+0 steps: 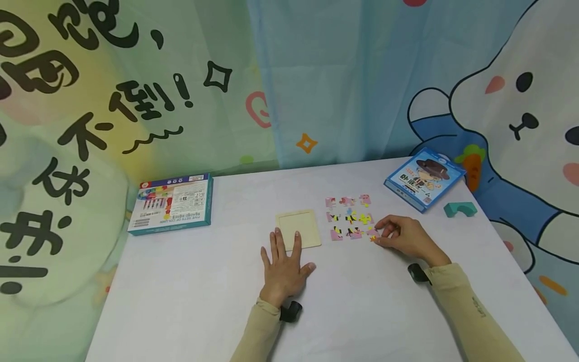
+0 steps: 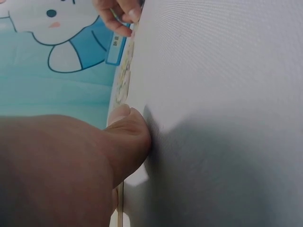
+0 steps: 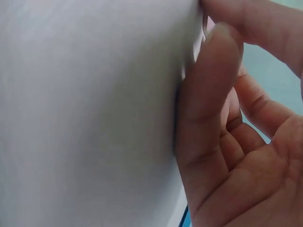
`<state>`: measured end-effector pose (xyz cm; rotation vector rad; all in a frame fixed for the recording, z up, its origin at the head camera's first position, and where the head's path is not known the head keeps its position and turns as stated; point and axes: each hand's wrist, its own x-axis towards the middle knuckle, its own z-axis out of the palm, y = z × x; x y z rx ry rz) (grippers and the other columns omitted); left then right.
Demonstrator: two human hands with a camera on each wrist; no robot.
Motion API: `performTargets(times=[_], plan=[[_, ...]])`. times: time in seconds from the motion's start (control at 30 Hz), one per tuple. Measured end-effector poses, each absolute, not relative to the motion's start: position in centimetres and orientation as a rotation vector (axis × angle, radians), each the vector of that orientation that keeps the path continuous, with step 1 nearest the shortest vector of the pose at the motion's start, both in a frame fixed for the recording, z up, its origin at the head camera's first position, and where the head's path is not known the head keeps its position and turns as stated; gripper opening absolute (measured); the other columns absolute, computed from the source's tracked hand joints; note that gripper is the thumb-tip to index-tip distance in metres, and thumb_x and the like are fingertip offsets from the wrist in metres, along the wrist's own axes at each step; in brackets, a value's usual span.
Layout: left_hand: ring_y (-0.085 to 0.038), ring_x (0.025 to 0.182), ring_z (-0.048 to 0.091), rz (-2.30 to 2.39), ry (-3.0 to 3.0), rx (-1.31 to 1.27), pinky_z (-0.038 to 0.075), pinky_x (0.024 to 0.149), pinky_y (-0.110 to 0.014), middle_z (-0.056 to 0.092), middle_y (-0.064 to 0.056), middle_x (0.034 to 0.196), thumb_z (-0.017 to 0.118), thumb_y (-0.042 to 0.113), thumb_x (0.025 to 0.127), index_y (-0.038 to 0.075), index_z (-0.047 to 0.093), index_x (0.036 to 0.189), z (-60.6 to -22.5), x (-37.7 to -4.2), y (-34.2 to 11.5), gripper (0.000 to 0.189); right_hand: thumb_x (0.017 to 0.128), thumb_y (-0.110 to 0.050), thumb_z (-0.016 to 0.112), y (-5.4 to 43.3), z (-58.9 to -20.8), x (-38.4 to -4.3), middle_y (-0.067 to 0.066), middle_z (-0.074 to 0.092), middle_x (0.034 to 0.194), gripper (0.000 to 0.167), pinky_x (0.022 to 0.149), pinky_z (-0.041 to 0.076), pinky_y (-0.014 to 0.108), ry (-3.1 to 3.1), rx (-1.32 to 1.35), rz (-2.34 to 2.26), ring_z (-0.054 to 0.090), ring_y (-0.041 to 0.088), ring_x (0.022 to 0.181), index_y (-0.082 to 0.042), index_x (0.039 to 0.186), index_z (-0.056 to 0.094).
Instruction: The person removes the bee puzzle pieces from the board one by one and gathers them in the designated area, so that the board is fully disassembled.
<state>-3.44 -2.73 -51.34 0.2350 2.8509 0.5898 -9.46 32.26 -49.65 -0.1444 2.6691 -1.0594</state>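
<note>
My left hand (image 1: 284,274) lies with fingers spread, its fingertips on the near part of a square wooden puzzle tray (image 1: 309,232). In the left wrist view its thumb (image 2: 128,135) rests against the white tabletop. Right of the tray, several pink, yellow and black jigsaw pieces (image 1: 351,218) are laid out in three rows. At the near right corner of these rows, my right hand (image 1: 409,239) pinches a jigsaw piece (image 1: 372,233) between thumb and index finger. The right wrist view shows the thumb (image 3: 203,99) and index fingertip close together, mostly hiding that piece.
A blue box (image 1: 425,178) with a cartoon figure stands at the back right, with a teal arch-shaped block (image 1: 460,209) nearer me. At the back left lies a white and teal box (image 1: 172,203). A printed curtain (image 1: 325,80) hangs behind the white table (image 1: 190,291).
</note>
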Motion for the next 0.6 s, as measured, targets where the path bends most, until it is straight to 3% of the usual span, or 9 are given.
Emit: performTargets(times=[0.6], plan=[[-0.049, 0.164, -0.007, 0.682, 2.851, 0.201, 0.001, 0.124, -0.076, -0.007, -0.032, 0.175, 0.062, 0.051, 0.103, 0.015, 0.021, 0.171, -50.8, -3.6, -2.9, 0.088, 0.089, -0.022, 0.085, 31.9, -49.8, -9.6, 0.004, 0.067, 0.091, 0.041, 0.065, 0.047, 0.023, 2.677, -0.158, -1.064, 0.057, 0.015, 0.074, -0.005, 0.124, 0.069]])
